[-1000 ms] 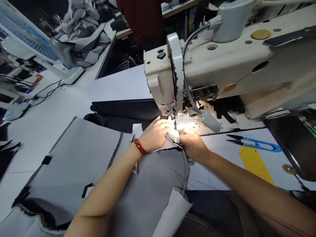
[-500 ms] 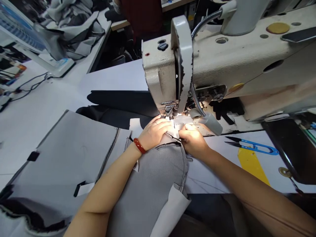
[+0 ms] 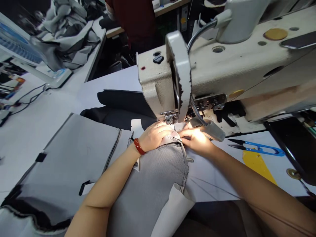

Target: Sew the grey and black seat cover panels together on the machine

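A grey sewn fabric cover with dark edge seams lies in front of a cream sewing machine. Its far edge reaches the lit presser-foot area. My left hand, with a red bangle on the wrist, presses its bent fingers on the pale fabric edge just left of the presser foot and holds it. Thumb and fingers of my right hand close on the same edge, right of the foot. Glare and my fingers hide the needle and stitch point. Black fabric lies behind my left hand.
Blue-handled thread snips, a yellow piece and a dark phone-like slab lie at the right. The lamp head hangs close above my right hand. A fan stands left; a person in dark red is beyond.
The view has shifted slightly. The grey cover and black fabric have moved a little rightward relative to the machine. My right hand's fingers stretch further toward the presser foot; both hands stay on the fabric.
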`<control>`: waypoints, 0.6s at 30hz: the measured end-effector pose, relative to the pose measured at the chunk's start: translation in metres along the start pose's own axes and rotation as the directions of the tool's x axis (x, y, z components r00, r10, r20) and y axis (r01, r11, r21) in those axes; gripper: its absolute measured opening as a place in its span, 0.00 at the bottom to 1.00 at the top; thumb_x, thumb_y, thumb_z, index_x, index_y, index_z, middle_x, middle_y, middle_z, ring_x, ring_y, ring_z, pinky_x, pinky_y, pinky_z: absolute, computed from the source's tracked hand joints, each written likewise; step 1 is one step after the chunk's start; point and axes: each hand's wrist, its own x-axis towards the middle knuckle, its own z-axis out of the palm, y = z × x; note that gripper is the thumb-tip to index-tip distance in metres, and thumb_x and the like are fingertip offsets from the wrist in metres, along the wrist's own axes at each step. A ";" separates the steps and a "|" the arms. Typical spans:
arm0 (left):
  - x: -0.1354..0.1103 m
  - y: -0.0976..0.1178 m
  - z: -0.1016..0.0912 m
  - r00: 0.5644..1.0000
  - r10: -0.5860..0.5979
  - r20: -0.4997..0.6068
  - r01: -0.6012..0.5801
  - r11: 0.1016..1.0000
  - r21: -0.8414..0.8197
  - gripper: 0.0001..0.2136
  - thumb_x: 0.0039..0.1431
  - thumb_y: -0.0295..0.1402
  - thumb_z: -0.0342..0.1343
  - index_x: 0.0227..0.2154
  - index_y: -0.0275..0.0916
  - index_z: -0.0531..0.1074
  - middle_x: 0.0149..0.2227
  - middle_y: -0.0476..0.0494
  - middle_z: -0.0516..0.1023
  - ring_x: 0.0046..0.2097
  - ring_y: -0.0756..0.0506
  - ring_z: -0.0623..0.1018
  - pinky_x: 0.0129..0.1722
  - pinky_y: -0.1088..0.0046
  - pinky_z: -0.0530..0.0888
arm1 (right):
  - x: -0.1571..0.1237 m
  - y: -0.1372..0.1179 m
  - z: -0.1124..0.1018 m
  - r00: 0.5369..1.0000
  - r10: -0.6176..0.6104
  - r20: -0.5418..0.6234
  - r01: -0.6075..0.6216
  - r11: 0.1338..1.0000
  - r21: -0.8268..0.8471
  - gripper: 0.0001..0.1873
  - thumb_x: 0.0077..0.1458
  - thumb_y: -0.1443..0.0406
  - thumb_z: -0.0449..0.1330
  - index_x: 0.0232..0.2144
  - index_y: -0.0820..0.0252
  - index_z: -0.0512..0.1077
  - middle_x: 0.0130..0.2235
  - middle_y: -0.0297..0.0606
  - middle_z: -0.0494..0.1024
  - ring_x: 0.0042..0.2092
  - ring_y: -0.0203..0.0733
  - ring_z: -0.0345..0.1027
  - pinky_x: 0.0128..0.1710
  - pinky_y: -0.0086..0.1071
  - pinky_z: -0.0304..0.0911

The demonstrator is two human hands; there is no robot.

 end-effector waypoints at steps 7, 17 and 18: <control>0.004 0.045 -0.016 0.945 -0.231 0.230 0.237 0.972 0.002 0.13 0.60 0.26 0.44 0.43 0.37 0.71 0.43 0.43 0.76 0.46 0.45 0.73 0.53 0.62 0.68 | -0.001 -0.006 -0.010 0.994 0.045 0.098 -0.061 0.984 0.165 0.11 0.47 0.69 0.56 0.35 0.56 0.72 0.38 0.36 0.77 0.42 0.42 0.69 0.48 0.39 0.65; -0.013 0.044 0.009 0.991 -0.075 -0.115 0.090 0.988 0.127 0.15 0.63 0.23 0.38 0.36 0.33 0.72 0.41 0.42 0.77 0.47 0.47 0.73 0.55 0.64 0.65 | -0.014 0.002 -0.002 0.982 -0.161 -0.100 0.154 0.985 -0.079 0.06 0.54 0.66 0.54 0.29 0.55 0.71 0.30 0.36 0.74 0.33 0.40 0.70 0.36 0.35 0.70; -0.014 0.042 0.009 0.991 -0.063 -0.119 0.076 0.991 0.111 0.15 0.63 0.23 0.38 0.36 0.34 0.72 0.42 0.43 0.77 0.48 0.48 0.73 0.54 0.65 0.66 | -0.014 0.002 -0.002 0.974 -0.198 -0.114 0.185 0.976 -0.119 0.07 0.55 0.65 0.54 0.30 0.55 0.72 0.30 0.36 0.74 0.32 0.40 0.69 0.35 0.35 0.70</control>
